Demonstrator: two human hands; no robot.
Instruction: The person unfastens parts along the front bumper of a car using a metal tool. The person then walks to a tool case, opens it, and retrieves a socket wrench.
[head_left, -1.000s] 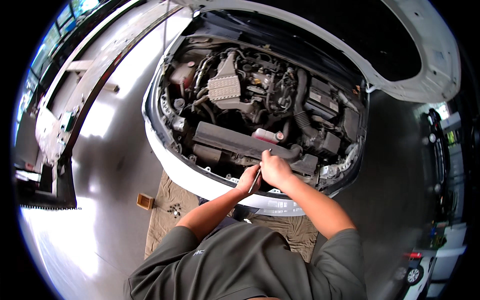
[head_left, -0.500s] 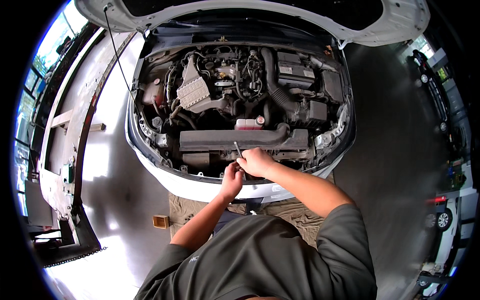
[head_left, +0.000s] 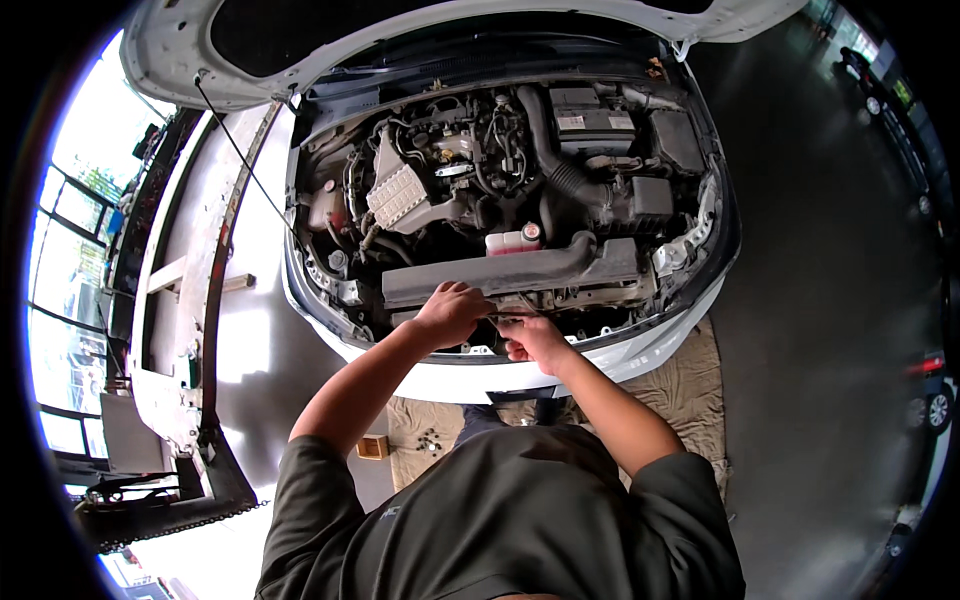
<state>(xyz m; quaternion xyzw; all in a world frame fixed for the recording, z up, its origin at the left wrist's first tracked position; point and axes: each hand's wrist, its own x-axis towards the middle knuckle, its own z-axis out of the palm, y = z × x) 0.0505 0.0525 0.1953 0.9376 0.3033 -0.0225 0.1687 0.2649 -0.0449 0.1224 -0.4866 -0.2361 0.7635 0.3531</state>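
Observation:
Over the front edge of the engine bay, my left hand [head_left: 448,316] has its fingers curled round a thin metal tool [head_left: 510,314]. My right hand [head_left: 536,343], just right of it and a little lower, is closed beside the tool; what it grips is hidden. Both hands are in front of a long dark plastic duct [head_left: 440,278]. Behind the duct sit a pink-filled reservoir [head_left: 505,244], a pale ribbed engine part [head_left: 395,203] and a battery [head_left: 590,130].
The raised hood [head_left: 170,60] arches above, with a thin prop [head_left: 240,150]. A metal frame [head_left: 210,330] stands at left. A padded cloth [head_left: 690,390] lies on the floor under the bumper [head_left: 432,381], with a small box [head_left: 372,446]. Cars [head_left: 938,405] stand at far right.
My left hand has risen to sit above and left of my right, which has dropped lower. The tool has turned from upright to roughly level. The view has shifted too.

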